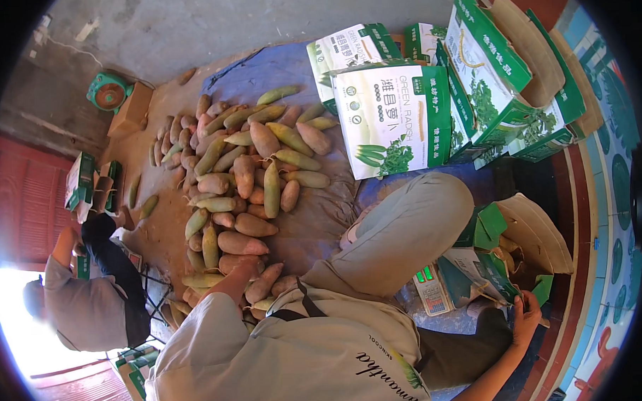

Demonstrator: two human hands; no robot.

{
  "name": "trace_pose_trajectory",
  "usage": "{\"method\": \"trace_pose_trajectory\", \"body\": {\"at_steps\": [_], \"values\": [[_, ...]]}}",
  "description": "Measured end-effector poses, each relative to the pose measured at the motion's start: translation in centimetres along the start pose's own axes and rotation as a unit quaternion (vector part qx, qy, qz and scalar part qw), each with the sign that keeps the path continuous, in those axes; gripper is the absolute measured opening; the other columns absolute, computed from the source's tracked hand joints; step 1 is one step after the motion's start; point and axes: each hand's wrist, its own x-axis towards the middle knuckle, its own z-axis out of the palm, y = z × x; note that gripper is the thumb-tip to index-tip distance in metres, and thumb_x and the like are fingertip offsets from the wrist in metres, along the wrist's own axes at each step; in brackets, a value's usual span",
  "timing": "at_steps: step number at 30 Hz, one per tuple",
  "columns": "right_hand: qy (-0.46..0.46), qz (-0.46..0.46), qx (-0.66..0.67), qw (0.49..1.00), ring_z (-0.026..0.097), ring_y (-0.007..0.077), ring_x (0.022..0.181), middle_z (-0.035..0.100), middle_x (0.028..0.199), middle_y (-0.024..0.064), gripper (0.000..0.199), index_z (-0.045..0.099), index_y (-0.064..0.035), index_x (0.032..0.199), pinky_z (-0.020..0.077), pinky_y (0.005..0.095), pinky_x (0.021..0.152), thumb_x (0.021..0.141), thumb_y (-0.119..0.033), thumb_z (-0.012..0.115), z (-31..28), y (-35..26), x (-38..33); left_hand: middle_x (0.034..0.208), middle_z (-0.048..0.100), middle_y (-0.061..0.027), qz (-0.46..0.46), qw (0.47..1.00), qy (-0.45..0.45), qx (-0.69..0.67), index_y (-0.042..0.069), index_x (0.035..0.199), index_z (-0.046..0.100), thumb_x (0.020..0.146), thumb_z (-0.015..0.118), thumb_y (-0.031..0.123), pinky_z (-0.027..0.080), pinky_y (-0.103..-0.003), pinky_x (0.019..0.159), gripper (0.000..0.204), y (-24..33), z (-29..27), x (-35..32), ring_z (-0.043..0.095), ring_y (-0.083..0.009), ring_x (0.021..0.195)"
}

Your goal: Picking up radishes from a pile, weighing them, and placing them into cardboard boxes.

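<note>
A big pile of green and reddish-brown radishes point(242, 182) lies on a cloth on the ground in front of me. My left hand point(233, 280) reaches into the near end of the pile, against a brown radish point(242, 243); its fingers blend with the roots, so its grip is unclear. My right hand point(526, 316) is low at the right, fingers closed on a green flap of an open white-and-green carton point(530, 228). The carton stands on a small scale point(433, 290) with a lit green display. My bent knee point(414, 222) lies between pile and carton.
Several printed white-and-green cartons point(396, 120) stand stacked at the back right. Another person point(84, 308) in a grey shirt crouches at the left beside flat cartons point(87, 184). A brown box point(131, 108) and a green round device point(108, 91) sit at the far left. A tiled wall point(604, 212) runs along the right.
</note>
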Motion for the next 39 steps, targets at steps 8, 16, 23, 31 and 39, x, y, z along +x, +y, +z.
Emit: {"method": "trace_pose_trajectory", "body": {"at_steps": [8,16,23,31,39], "values": [[0.002,0.017,-0.019,1.000,0.055,0.0148,0.074,0.061,0.081,0.0084,0.026,0.060,0.0039,0.094,0.0437,0.0267,0.070,0.086,-0.020,0.062,-0.3,0.3,-0.3,0.134,0.042,-0.0139,-0.093,0.995,-0.015,-0.027,0.022,0.142,0.019,0.068,0.076,0.025,0.042,-0.046,0.097,0.093,3.8,-2.4,-5.4,0.047,-0.0358,0.120],[0.006,0.016,-0.027,0.999,0.056,0.0164,0.075,0.061,0.082,0.0101,0.027,0.061,0.0036,0.093,0.0442,0.0277,0.070,0.086,-0.022,0.063,0.7,0.5,0.2,0.136,0.041,-0.0085,-0.190,0.978,-0.019,-0.083,0.023,0.130,0.040,0.069,0.076,0.019,0.045,-0.041,0.095,0.071,1.5,-1.4,-5.8,0.042,-0.0284,0.126],[0.012,0.011,-0.066,0.998,0.059,0.0193,0.076,0.063,0.081,0.0126,0.026,0.061,0.0037,0.093,0.0454,0.0296,0.072,0.086,-0.022,0.062,0.1,-0.7,0.1,0.128,0.049,-0.0081,-0.187,0.982,0.026,0.012,0.023,0.129,0.045,0.071,0.075,0.032,0.047,-0.036,0.092,0.066,4.1,-3.0,-5.6,0.049,-0.0228,0.120],[0.020,0.009,-0.045,0.999,0.060,0.0210,0.076,0.063,0.081,0.0136,0.024,0.061,0.0039,0.092,0.0460,0.0309,0.071,0.085,-0.019,0.063,0.5,-0.3,-0.4,0.124,0.054,-0.0115,-0.060,0.997,0.037,-0.009,0.013,0.124,0.046,0.064,0.079,0.031,0.048,-0.036,0.090,0.070,3.6,-1.7,-3.7,0.056,-0.0252,0.113],[0.024,0.016,-0.079,0.996,0.060,0.0235,0.072,0.061,0.077,0.0144,0.022,0.061,0.0037,0.090,0.0462,0.0329,0.068,0.083,-0.017,0.065,0.1,-2.2,-0.4,0.111,0.061,-0.0145,0.048,0.977,0.192,-0.080,0.007,0.127,0.041,0.068,0.074,0.030,0.048,-0.039,0.088,0.071,10.6,-12.9,-5.6,0.058,-0.0289,0.106]]}}
